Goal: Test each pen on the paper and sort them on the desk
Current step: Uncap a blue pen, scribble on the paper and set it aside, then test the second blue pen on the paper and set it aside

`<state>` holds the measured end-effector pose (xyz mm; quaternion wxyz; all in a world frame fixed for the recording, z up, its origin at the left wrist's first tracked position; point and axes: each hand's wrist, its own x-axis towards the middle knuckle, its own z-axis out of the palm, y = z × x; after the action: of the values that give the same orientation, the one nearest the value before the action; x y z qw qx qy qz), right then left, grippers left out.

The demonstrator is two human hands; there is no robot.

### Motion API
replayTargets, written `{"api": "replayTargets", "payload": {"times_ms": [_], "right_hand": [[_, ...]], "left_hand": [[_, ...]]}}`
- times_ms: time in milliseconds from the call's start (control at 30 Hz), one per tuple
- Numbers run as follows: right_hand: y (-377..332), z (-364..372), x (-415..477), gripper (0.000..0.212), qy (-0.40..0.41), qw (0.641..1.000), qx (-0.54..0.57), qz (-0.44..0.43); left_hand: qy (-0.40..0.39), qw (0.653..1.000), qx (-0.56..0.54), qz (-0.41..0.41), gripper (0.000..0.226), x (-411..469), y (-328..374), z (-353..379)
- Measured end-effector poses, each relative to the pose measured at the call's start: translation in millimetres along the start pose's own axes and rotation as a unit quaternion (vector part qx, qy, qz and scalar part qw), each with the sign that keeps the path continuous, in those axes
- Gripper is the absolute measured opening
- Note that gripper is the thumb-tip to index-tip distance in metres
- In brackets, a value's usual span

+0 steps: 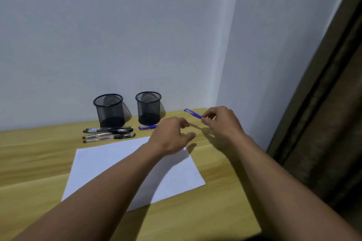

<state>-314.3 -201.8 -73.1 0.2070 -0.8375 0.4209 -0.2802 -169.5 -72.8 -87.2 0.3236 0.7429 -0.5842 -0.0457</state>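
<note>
Fingers [183,122] of the left hand [172,135] hang loosely curled over the paper's [109,162] far corner and hold nothing. The right hand [221,123] pinches a blue pen [193,114] above the desk [29,152]. I think testing this pen is just starting. Next, its tip must come down to the paper. Counting: maybe four dark pens [107,133], two cups [109,109], a second blue pen [147,127] lying by them, and one paper.
</note>
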Motion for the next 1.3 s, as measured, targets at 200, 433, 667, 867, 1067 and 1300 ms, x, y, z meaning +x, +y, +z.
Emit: {"api": "replayTargets", "payload": {"times_ms": [200, 433, 667, 867, 1067, 1300], "right_hand": [[38.0, 18.8, 21.6, 0.015, 0.013, 0.997, -0.043, 0.056], [47.5, 36.6, 45.3, 0.019, 0.013, 0.995, -0.079, 0.055], [50.5, 37.8, 45.2, 0.021, -0.004, 0.995, -0.084, 0.054], [39.8, 23.6, 34.0, 0.033, 0.004, 0.996, -0.081, 0.022], [5.3, 29.0, 27.2, 0.027, -0.025, 0.998, -0.039, -0.049], [-37.7, 72.6, 33.5, 0.035, -0.141, 0.982, -0.072, -0.106]], "left_hand": [[-0.101, 0.990, 0.092, 0.040, 0.059, 37.5, 12.8, 53.0], [-0.101, 0.982, 0.141, 0.075, 0.046, 49.1, 3.6, 74.2], [-0.108, 0.981, 0.148, 0.069, 0.065, 49.7, 1.8, 73.8], [-0.104, 0.989, 0.095, 0.041, 0.071, 43.4, -2.7, 59.9], [0.009, 0.995, 0.096, 0.035, 0.040, 27.4, -30.9, 21.2], [0.050, 0.982, 0.173, -0.057, 0.018, 19.2, -77.4, -12.2]]}}
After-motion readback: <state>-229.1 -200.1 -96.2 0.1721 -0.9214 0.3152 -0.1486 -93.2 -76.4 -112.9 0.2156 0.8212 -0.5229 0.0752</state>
